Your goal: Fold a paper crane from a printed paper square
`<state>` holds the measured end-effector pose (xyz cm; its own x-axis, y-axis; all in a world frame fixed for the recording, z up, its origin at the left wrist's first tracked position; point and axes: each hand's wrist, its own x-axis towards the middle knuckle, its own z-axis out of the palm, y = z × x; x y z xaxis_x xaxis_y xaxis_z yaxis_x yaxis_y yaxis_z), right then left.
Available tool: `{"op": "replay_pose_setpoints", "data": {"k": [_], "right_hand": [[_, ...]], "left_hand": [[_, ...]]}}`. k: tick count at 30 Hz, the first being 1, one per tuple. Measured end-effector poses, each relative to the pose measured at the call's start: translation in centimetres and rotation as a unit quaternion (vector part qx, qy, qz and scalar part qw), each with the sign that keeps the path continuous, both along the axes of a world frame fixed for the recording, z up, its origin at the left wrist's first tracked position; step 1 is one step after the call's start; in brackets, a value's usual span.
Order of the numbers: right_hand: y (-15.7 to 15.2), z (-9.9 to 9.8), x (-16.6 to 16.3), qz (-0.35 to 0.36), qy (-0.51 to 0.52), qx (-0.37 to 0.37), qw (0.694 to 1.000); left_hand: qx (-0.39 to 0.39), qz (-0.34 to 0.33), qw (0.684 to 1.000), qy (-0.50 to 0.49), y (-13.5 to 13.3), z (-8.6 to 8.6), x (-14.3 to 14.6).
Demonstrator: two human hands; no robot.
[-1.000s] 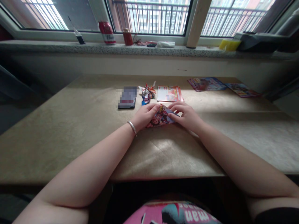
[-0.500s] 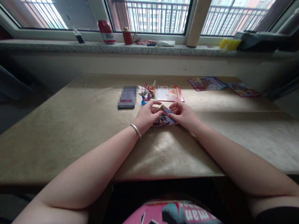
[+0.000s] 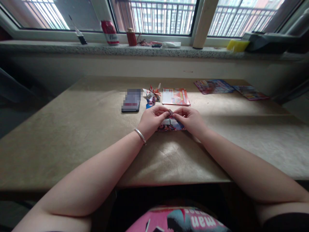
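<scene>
A colourful printed sheet of folded paper (image 3: 171,124) lies low over the table between my hands. My left hand (image 3: 154,117), with a silver bangle at the wrist, pinches its upper edge between thumb and fingers. From the other side my right hand (image 3: 189,118) grips the same edge, and the two thumb tips almost meet at the top point. Fingers cover the paper's sides and part of its top. Just beyond my left hand sit several folded paper pieces (image 3: 154,95) with pointed tips. Behind the hands lies a stack of orange and white printed sheets (image 3: 176,96).
A dark phone-like slab (image 3: 131,100) with a blurred face lies left of the folded pieces. More printed sheets (image 3: 214,86) are at the table's far right. On the windowsill (image 3: 91,50) stand a red and white can (image 3: 110,33) and a red lighter-like container (image 3: 131,37).
The paper's raised top corner has been pressed down or folded over, and a pale band now shows across it. My thumbs have come closer together at its upper edge.
</scene>
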<state>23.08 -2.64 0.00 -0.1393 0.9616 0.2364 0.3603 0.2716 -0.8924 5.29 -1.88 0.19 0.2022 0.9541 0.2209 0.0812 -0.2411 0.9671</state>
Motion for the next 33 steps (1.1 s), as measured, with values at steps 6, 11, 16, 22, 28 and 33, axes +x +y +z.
{"op": "replay_pose_setpoints", "data": {"k": [6,11,16,22,28,33], "right_hand": [[-0.1,0.2,-0.1,0.001,-0.002,0.012,1.000],[-0.1,-0.1,-0.2,0.009,0.003,0.027,1.000],[-0.6,0.1,-0.6,0.005,0.005,0.055,0.998],[-0.8,0.5,-0.8,-0.007,0.008,0.068,0.998],[-0.7,0.3,-0.7,-0.004,-0.003,0.073,0.997],[-0.7,0.0,-0.7,0.005,0.013,0.066,0.998]], "left_hand": [[0.007,0.018,1.000,-0.002,-0.1,0.1,0.2],[0.014,0.033,0.999,0.010,-0.3,0.3,0.3],[0.024,0.034,0.999,0.036,-0.8,0.7,0.5],[0.034,0.031,0.999,0.029,-1.0,0.7,0.6],[0.035,0.020,0.999,0.015,-0.8,0.6,0.6],[0.028,0.020,0.999,0.014,-0.7,0.8,0.5]]}}
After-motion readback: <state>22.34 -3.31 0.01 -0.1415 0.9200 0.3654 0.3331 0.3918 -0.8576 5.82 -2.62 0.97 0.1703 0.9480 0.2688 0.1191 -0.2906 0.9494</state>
